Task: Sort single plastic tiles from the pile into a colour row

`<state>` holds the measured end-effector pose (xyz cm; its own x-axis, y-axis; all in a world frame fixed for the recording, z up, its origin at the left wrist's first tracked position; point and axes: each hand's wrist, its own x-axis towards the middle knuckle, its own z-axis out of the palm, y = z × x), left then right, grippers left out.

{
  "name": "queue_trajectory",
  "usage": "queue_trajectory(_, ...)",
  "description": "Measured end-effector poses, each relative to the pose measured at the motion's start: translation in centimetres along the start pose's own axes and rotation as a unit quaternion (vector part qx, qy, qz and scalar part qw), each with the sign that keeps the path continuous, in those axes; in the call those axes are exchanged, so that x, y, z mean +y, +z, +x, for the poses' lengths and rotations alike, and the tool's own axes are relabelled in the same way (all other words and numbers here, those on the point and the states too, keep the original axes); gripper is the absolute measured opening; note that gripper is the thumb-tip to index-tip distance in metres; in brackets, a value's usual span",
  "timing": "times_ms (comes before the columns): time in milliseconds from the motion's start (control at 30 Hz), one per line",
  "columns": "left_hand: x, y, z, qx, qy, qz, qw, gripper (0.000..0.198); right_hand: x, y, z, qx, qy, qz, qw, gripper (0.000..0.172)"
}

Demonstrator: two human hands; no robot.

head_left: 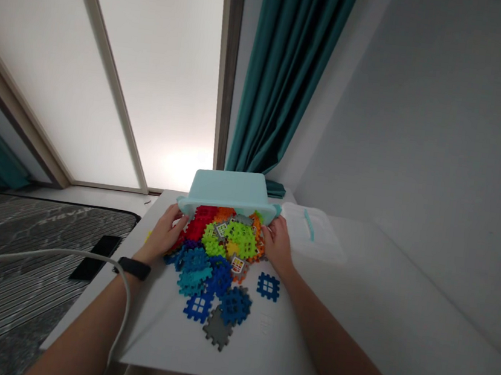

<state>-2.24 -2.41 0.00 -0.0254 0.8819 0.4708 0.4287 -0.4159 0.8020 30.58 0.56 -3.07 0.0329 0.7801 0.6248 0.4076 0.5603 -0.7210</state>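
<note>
A light teal plastic bin (227,189) is tipped over on the white table (353,322), its mouth facing me. Colourful interlocking plastic tiles (219,250) spill from it: red, orange and green near the mouth, blue and teal further out, one grey tile (217,329) nearest me. My left hand (165,232) grips the bin's left rim, fingers curled. My right hand (276,242) grips the right rim the same way. A dark band (133,267) is on my left wrist.
A translucent lid with a teal handle (313,232) lies on the table right of the bin. A teal curtain (286,76) hangs behind. A dark phone (96,257) lies on the patterned surface at left. A white cable (41,253) crosses my left arm.
</note>
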Motion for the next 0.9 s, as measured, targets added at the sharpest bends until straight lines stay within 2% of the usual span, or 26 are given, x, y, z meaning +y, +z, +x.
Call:
queue_trajectory(233,0.5,0.6,0.5,-0.032,0.057,0.050,0.997,0.029,1.7,-1.2,0.2,0.025,0.004,-0.016,1.000,0.023)
queue_trajectory(333,0.3,0.9,0.7,-0.033,0.070,0.071,0.994,0.029,2.5,-1.4,0.3,0.005,0.003,-0.029,1.000,0.027)
queue_trajectory(467,0.2,1.4,1.0,-0.010,0.094,0.091,0.991,0.026,3.4,-1.5,0.3,-0.034,0.016,-0.016,0.999,0.030)
queue_trajectory(700,0.7,1.6,1.5,0.026,0.116,0.123,0.985,0.022,4.3,-1.4,1.3,-0.027,0.015,-0.012,0.999,0.026)
queue_trajectory(900,0.4,0.6,2.5,-0.034,0.120,0.146,0.981,0.016,4.6,-1.9,2.5,-0.062,0.006,-0.015,0.998,0.027)
